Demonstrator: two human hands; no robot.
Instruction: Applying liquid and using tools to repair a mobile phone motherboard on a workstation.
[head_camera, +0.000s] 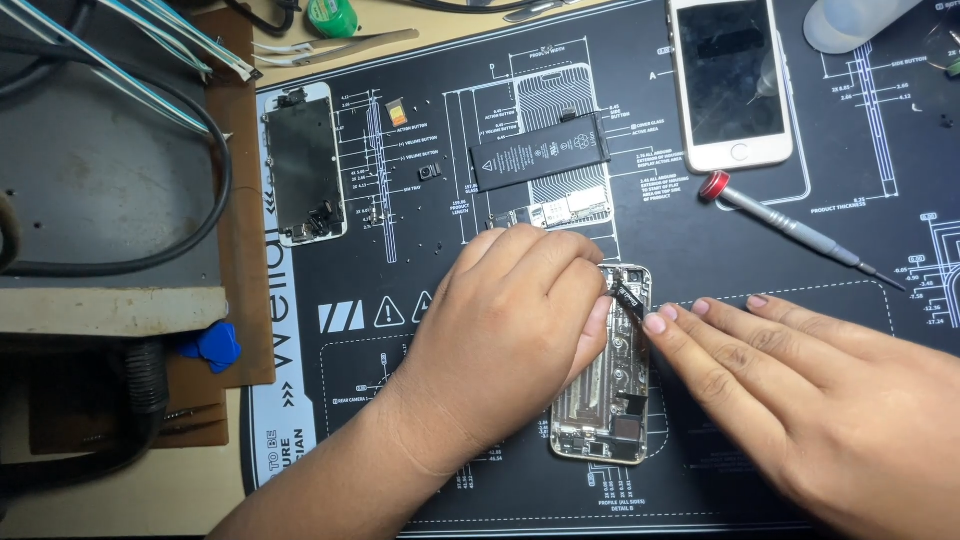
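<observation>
The opened phone housing (605, 385) under the hands is bare, shiny metal with dull grey shields, and it lies on a matt black rubbery mat (480, 490) printed with fine white line drawings. Far off, the battery (541, 151) has a smooth black film wrap with a faint sheen, the white phone (729, 82) shows a glossy glass face, and the screwdriver (790, 228) at right is satin grey metal with a glossy red cap. At left, the blue picks (212, 346) look like smooth plastic, near a brown, matt wooden board (245, 300).
</observation>
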